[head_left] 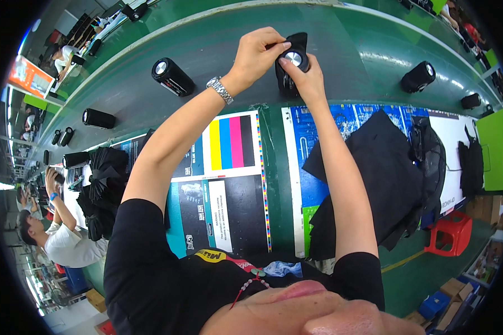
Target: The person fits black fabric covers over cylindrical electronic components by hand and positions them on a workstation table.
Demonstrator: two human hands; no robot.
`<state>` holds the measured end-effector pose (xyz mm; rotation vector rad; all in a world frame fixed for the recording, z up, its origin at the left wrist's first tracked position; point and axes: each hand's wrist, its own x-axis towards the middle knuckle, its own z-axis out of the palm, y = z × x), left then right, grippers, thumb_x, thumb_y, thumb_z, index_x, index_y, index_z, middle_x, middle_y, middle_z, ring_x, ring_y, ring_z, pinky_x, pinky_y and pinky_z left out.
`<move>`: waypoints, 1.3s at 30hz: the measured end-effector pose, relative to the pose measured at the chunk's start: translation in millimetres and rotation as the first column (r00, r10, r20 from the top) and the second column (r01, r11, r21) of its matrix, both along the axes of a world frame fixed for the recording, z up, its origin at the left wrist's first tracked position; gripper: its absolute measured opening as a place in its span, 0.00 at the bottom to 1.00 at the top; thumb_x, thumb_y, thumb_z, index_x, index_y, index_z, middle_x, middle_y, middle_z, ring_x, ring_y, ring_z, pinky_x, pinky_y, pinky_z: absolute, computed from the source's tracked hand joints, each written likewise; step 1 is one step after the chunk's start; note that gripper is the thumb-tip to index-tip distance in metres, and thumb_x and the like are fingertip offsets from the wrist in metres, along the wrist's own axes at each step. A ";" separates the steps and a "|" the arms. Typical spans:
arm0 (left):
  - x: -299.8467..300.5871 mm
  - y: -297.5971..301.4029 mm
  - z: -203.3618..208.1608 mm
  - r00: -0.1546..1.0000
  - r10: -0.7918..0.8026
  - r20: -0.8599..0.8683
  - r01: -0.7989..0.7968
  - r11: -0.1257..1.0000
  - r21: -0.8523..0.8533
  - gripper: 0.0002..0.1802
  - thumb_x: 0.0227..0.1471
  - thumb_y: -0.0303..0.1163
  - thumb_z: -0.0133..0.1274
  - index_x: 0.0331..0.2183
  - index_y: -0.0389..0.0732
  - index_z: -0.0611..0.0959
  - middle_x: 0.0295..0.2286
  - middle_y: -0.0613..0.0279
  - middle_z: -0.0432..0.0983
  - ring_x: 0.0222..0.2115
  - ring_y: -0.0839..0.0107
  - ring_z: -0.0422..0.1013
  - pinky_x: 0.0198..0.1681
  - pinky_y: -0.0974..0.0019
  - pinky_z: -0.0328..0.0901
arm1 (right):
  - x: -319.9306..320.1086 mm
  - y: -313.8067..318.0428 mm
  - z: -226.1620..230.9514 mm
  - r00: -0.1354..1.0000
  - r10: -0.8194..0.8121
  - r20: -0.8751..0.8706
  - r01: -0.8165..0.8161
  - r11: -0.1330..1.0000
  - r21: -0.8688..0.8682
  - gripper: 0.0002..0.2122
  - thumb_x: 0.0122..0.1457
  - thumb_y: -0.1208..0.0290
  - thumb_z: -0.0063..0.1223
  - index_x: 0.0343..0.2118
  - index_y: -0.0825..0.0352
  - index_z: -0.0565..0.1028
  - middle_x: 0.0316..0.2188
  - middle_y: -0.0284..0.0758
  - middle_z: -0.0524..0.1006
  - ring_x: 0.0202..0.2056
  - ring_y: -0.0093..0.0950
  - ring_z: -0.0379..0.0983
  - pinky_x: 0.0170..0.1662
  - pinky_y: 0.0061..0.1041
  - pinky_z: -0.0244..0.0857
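Well, I see a black, silver-ended cylindrical speaker (286, 84) between the long edges of the green surface (341, 64); arms (346, 184) outstretched, left fingers (269, 39) pinch black cloth (299, 41) at its end, right fingers (293, 71) grasp it.

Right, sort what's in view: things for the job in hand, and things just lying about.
In the job, it seems:
Black cylinder, in the right hand
Black cloth at its silver-disc end, pinched by the left hand
Loose black fabric pile, probably

Just lying about, apparently:
Colour-striped printed sheet
Red stool
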<state>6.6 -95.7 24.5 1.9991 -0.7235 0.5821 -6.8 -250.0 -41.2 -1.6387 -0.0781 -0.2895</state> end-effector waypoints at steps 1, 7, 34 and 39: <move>-3.7 -0.6 0.2 1.000 0.029 0.010 -0.029 1.000 0.005 0.06 0.48 0.24 0.57 0.28 0.30 0.81 0.23 0.61 0.74 0.23 0.75 0.68 0.27 0.73 0.62 | 2.3 -0.9 0.1 1.000 0.017 0.001 -0.017 1.000 -0.010 0.34 0.40 0.52 0.68 0.43 0.77 0.70 0.36 0.44 0.77 0.38 0.29 0.75 0.41 0.24 0.68; -9.5 -6.0 -3.1 0.998 -0.026 0.065 0.028 0.999 -0.030 0.06 0.49 0.25 0.57 0.30 0.32 0.82 0.26 0.64 0.75 0.25 0.77 0.69 0.28 0.75 0.63 | 22.7 -23.8 7.9 0.968 0.217 -0.128 -0.198 0.969 0.146 0.37 0.43 0.52 0.67 0.47 0.79 0.66 0.35 0.41 0.77 0.35 0.23 0.74 0.35 0.19 0.68; 21.5 -96.2 -94.1 0.814 -0.329 -0.479 -0.331 0.414 -0.848 0.31 0.60 0.48 0.35 0.25 0.31 0.82 0.23 0.63 0.76 0.24 0.74 0.69 0.32 0.69 0.64 | 68.1 -43.5 -42.6 0.981 -0.132 -0.141 0.185 0.857 0.482 0.12 0.56 0.68 0.53 0.32 0.73 0.79 0.29 0.34 0.77 0.30 0.24 0.72 0.37 0.21 0.65; -6.4 -73.3 -88.8 0.841 0.089 -0.534 -0.364 0.823 -0.436 0.25 0.59 0.45 0.42 0.37 0.30 0.79 0.34 0.44 0.77 0.38 0.57 0.74 0.43 0.61 0.65 | 64.2 -62.5 -49.6 0.937 -0.047 -0.345 0.266 0.737 0.622 0.14 0.58 0.67 0.46 0.39 0.72 0.77 0.34 0.40 0.79 0.33 0.34 0.77 0.37 0.34 0.73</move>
